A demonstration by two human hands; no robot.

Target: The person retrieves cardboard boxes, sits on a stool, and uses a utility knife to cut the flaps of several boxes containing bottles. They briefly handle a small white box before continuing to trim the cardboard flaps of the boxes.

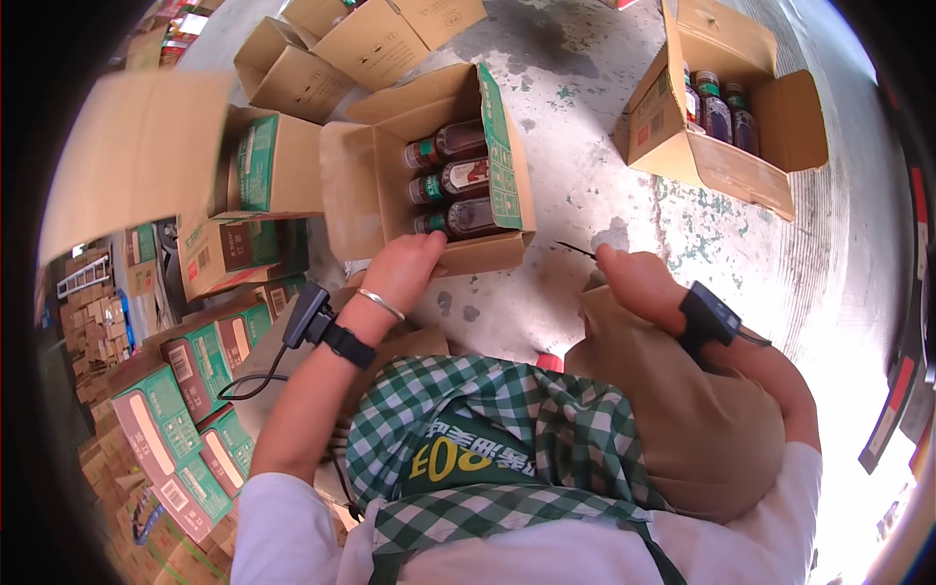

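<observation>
My left hand (pixel 402 268) grips the near rim of an open cardboard box (pixel 485 257), fingers hooked over the edge. Inside that box lie three dark bottles (pixel 466 179) with green-banded necks, side by side. The box's flaps stand spread, and a green printed panel (pixel 498 146) covers the bottles' right ends. My right hand (pixel 639 281) is closed around a thin, dark, pointed tool (pixel 575 250); its tip points left toward the box without touching it. Most of the tool is hidden in the fist, so its kind cannot be made out.
Another open carton (pixel 741 177) with dark bottles stands at the upper right. More open boxes (pixel 370 49) sit beyond mine. Green-and-brown printed cartons (pixel 200 375) are stacked at the left, below a blurred cardboard flap (pixel 132 151). The concrete floor (pixel 575 127) is stained.
</observation>
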